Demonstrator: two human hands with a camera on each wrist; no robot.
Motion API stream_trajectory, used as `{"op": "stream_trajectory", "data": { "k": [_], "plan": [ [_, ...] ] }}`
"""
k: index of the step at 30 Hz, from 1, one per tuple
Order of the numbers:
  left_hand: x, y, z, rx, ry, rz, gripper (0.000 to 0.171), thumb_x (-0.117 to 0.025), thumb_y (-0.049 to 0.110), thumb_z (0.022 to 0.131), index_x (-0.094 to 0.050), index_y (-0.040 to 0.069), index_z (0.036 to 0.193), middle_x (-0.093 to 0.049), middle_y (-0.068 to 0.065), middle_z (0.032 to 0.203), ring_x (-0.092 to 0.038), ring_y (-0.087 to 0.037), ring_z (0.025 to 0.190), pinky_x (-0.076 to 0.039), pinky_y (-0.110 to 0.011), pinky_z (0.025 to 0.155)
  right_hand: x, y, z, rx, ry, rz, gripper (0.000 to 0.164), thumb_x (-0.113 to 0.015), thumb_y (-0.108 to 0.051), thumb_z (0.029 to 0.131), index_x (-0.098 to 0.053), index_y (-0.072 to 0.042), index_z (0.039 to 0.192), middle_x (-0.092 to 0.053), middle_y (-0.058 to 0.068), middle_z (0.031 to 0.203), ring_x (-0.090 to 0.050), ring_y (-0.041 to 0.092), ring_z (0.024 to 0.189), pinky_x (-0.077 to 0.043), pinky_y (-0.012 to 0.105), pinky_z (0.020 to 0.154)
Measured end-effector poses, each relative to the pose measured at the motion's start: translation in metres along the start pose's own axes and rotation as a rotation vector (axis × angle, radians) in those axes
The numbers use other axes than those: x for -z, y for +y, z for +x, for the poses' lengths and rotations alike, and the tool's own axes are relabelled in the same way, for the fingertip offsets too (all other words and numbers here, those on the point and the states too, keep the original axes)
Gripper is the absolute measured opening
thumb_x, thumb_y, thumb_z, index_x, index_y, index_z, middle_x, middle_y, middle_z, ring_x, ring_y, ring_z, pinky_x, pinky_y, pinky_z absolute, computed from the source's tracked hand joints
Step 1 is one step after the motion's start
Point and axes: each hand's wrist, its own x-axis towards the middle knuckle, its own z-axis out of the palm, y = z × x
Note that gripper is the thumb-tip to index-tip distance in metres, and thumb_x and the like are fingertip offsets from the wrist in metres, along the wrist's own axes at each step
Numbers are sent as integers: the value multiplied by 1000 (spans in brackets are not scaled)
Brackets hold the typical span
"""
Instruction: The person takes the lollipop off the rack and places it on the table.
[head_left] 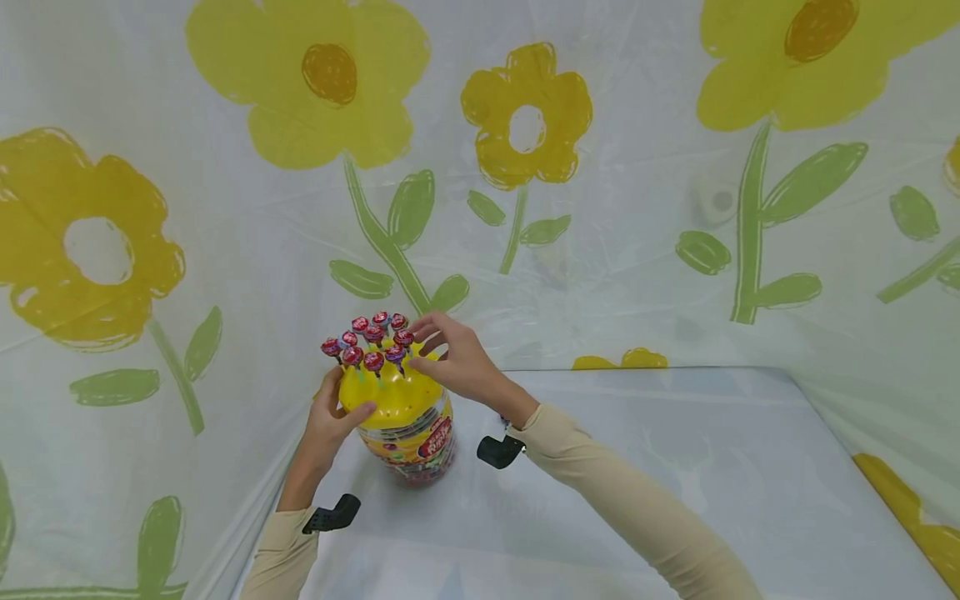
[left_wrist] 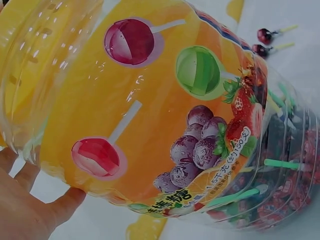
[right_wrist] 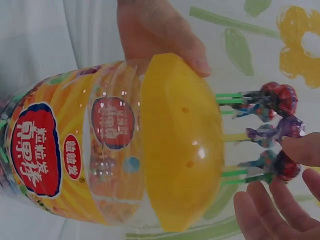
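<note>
On the table's [head_left: 637, 500] left side, the left hand [head_left: 328, 423] grips the jar's [head_left: 415, 454] yellow lid [head_left: 401, 407]; the right hand [head_left: 459, 360] pinches a lollipop [right_wrist: 287, 168]. A careless sideways nudge (they crowd close) might knock neighbouring lollipops [head_left: 352, 357] loose.

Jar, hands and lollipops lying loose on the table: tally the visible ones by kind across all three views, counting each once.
Jar: 1
Hands, left hand and right hand: 2
Loose lollipops: 2
Total: 5
</note>
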Motion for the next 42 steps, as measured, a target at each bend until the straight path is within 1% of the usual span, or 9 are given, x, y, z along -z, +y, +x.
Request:
{"op": "stream_trajectory", "data": {
  "k": [3, 9, 16, 22, 28, 32, 35, 37, 42],
  "plan": [
    [0, -5, 2, -11, -4, -8, 73, -63, 16, 81, -17, 21, 138, -34, -1, 131, -40, -17, 110, -42, -17, 85, -5, 2, 3, 6, 1, -4, 37, -65, -11, 78, -46, -14, 110, -57, 3, 101, -57, 19, 85, -50, 22, 64],
    [-2, -6, 3, -5, 1, -20, 73, -62, 18, 81, -17, 22, 138, -34, -1, 131, -41, -18, 110, -42, -17, 84, -13, 9, 7, 19, 35, 0, 37, -62, -7, 79, -44, -16, 110, -59, 3, 97, -57, 11, 80, -50, 23, 64],
    [-1, -3, 6, 8, 18, -16, 71, -62, 19, 81, -18, 22, 138, -33, -1, 133, -40, -17, 111, -41, -17, 86, -18, 16, 13, 72, 98, 1, 33, -59, -4, 81, -45, -14, 108, -61, 3, 90, -57, 9, 77, -50, 22, 66],
    [0, -3, 4, 9, 31, -1, 70, -62, 19, 81, -20, 22, 137, -33, 0, 133, -40, -16, 111, -40, -17, 86, -20, 10, 16, 132, 128, 5, 29, -56, 0, 82, -45, -10, 107, -61, 5, 85, -57, 10, 75, -50, 20, 63],
    [-2, -4, 4, 18, 26, -17, 69, -61, 17, 82, -19, 22, 137, -34, 0, 133, -40, -16, 111, -41, -17, 85, -12, -16, 8, 174, 174, 58, 26, -55, 6, 80, -45, -1, 104, -61, 16, 84, -58, 23, 75, -52, 27, 60],
    [-2, -6, 5, 24, 33, -13, 71, -61, 16, 82, -19, 21, 138, -34, -1, 133, -41, -16, 110, -41, -16, 84, -4, -28, 2, 181, 173, 65, 27, -55, 7, 80, -45, 2, 104, -61, 19, 85, -58, 26, 76, -52, 28, 61],
    [-2, -7, 5, 19, 33, -17, 71, -61, 15, 82, -19, 21, 138, -34, -1, 132, -40, -16, 110, -41, -16, 84, 1, -29, 0, 163, 170, 76, 28, -55, 6, 80, -46, 0, 106, -61, 19, 86, -57, 24, 76, -52, 28, 60],
    [-2, -7, 6, 8, 29, -21, 70, -61, 15, 82, -19, 20, 138, -34, -1, 132, -40, -16, 110, -41, -16, 84, 4, -21, 0, 165, 176, 89, 28, -56, 4, 81, -47, -3, 107, -61, 15, 86, -57, 21, 76, -51, 26, 58],
    [-1, -7, 5, 0, 33, -15, 71, -62, 17, 82, -19, 22, 138, -35, -1, 132, -41, -15, 110, -41, -15, 84, 12, -16, -3, 156, 191, 100, 29, -56, 5, 80, -46, -3, 107, -61, 12, 86, -58, 21, 75, -51, 27, 56]
  ]
}}
